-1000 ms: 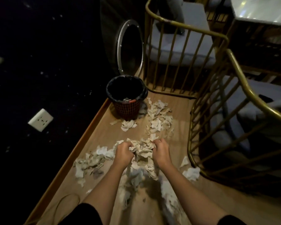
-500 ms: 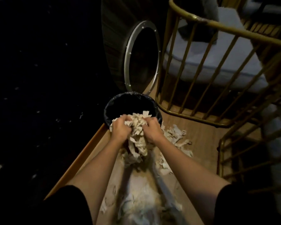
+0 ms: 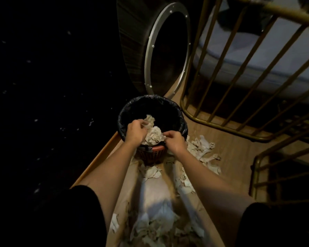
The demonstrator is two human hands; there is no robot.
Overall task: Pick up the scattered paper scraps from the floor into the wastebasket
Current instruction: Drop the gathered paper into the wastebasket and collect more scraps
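A red woven wastebasket (image 3: pixel 151 156) lined with a black bag (image 3: pixel 175 111) stands on the wooden floor. Over its near rim my left hand (image 3: pixel 135 131) and my right hand (image 3: pixel 174 141) hold a bundle of pale paper scraps (image 3: pixel 153 133), which hangs partly inside the opening. One loose piece sticks up beside my left thumb. More scraps (image 3: pixel 202 147) lie on the floor to the right of the basket, and a larger heap (image 3: pixel 155 223) lies between my forearms near the bottom edge.
A gold metal railing (image 3: pixel 221 97) curves close behind and to the right of the basket, with grey cushions beyond it. A dark drum with a silver ring (image 3: pixel 166 50) leans behind the basket. A raised wooden edge (image 3: pixel 95 160) borders the floor on the left.
Both hands lifted the bundle of scraps off the floor and carried it forward to the wastebasket. The bundle now sits over the opening and the hands have spread apart slightly.
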